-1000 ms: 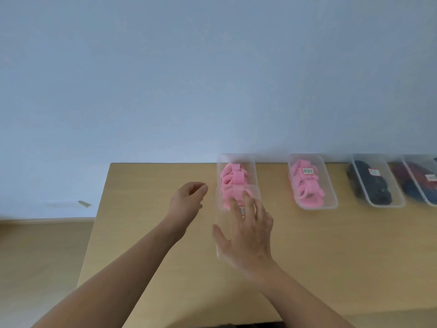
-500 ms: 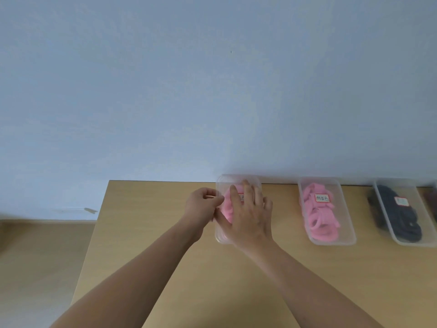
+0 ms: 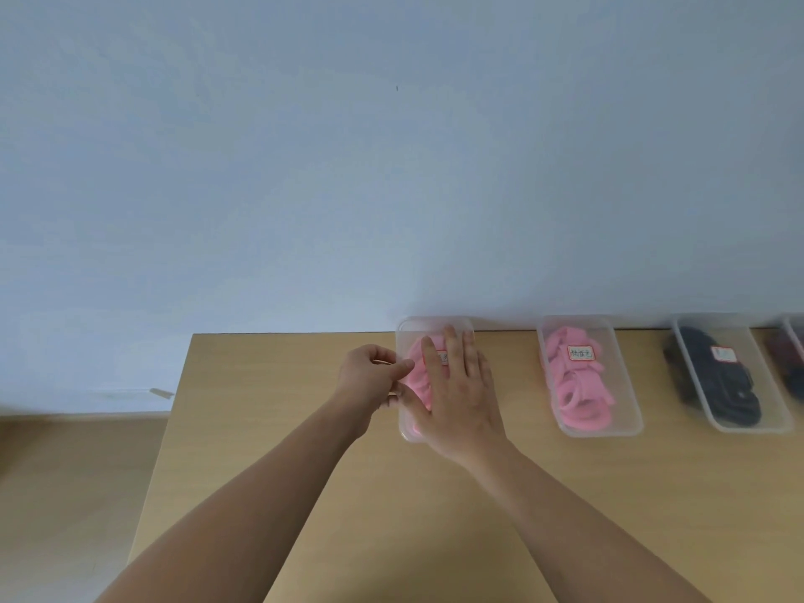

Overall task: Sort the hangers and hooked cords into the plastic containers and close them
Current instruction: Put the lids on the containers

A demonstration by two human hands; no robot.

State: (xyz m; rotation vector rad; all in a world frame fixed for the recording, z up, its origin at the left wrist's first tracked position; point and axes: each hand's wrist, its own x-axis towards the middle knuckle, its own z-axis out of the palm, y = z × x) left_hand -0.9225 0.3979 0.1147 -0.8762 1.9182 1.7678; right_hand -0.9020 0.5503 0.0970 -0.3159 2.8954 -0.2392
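A clear plastic container full of pink items stands at the table's far edge by the wall, with its clear lid on top. My right hand lies flat on that lid, fingers spread, covering most of it and part of its label. My left hand is at the container's left side, its fingers curled against the lid's edge. To the right stand a second lidded container of pink items with a white label and a lidded container of dark items.
A further container with dark red contents is cut off at the right edge. The wooden table ends at its left edge near my left forearm, with floor beyond. The wall rises directly behind the containers.
My right hand slid the lid forward from the near table onto the pink container and now presses it flat. My left hand moved in to the container's left edge.
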